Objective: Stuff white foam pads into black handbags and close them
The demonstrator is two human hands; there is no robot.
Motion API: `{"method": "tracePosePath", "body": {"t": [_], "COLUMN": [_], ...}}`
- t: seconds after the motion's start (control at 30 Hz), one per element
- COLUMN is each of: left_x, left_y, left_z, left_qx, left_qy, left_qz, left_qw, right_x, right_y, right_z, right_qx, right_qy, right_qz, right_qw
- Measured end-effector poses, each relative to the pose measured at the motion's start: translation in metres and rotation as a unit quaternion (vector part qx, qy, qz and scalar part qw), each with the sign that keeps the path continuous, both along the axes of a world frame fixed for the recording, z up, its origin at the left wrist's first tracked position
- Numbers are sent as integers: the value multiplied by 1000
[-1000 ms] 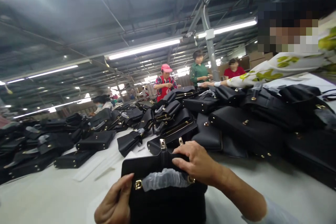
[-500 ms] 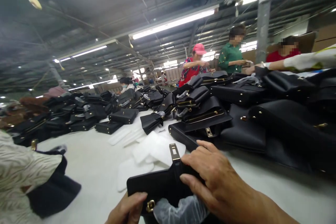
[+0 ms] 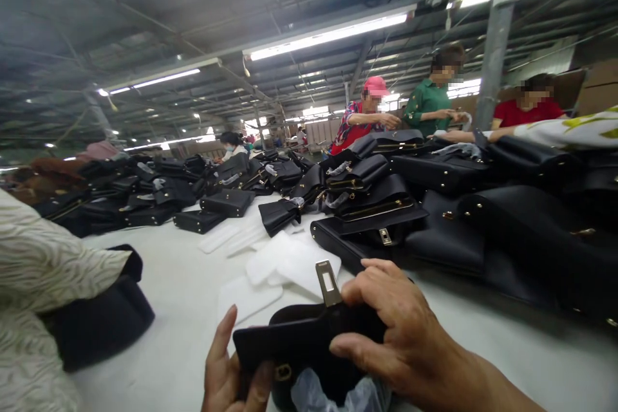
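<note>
Close in front of me is a black handbag [image 3: 284, 341] with its flap raised. My left hand [image 3: 232, 367] grips the left end of the flap, thumb in front and one finger pointing up. My right hand [image 3: 391, 328] pinches the flap's right part, beside the strap that carries a gold slotted clasp plate [image 3: 327, 282]. Below the flap sits a small gold turn lock [image 3: 282, 371], near my left thumb. Crumpled clear plastic wrap [image 3: 338, 393] covers something at the bag's front, probably its handle. The bag's lower part is cut off by the frame edge.
White foam sheets [image 3: 280, 261] lie on the pale table [image 3: 178, 309] beyond the bag. Piles of black handbags [image 3: 376, 187] stretch across the back and right. A person's patterned sleeve [image 3: 53, 257] and a black bag [image 3: 106, 322] are at the left. Several co-workers stand behind the piles.
My left index finger has lifted upright, and the flap has tilted, showing more of the bag's edge behind it. The co-worker's arm at the right has lowered slightly.
</note>
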State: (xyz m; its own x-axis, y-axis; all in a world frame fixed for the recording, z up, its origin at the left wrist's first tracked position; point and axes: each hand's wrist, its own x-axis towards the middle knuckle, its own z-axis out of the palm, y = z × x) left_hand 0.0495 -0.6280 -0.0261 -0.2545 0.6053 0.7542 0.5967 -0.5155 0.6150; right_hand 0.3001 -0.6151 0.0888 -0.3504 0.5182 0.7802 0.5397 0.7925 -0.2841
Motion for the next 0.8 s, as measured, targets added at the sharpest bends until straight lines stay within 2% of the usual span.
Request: {"method": "tracePosePath", "body": {"t": [0.07,0.13,0.2,0.27,0.43,0.5,0.57,0.63,0.7,0.77,0.8], "left_x": [-4,-7,-8,-6,-3,-9,-19,-25,-22,-6,6], "left_y": [-4,-10,-16,-23,-38,-38,-35,-27,-16,-3,4], "left_z": [10,22,31,34,30,32,40,52,67,82,89], "left_qx": [14,61,100,114,137,134,118,88,23,-73,-127], "left_qy": [38,101,156,196,295,299,248,169,140,205,263], "left_qz": [-106,-210,-260,-255,-225,-230,-241,-216,-163,-145,-156], "left_qw": [994,971,948,940,919,916,931,958,976,965,944], "right_x": [5,12,20,27,44,50,55,57,57,53,51], "right_y": [-10,-19,-26,-31,-41,-45,-49,-52,-55,-58,-59], "right_z": [-2,-7,-12,-17,-29,-36,-44,-51,-57,-63,-67], "right_qx": [14,32,48,60,44,44,55,64,70,77,83], "right_qy": [-21,-42,-59,-73,-137,-159,-175,-180,-179,-180,-182], "right_qz": [34,65,75,69,75,85,97,97,82,56,46], "right_qw": [999,996,994,993,987,983,978,977,978,979,979]}}
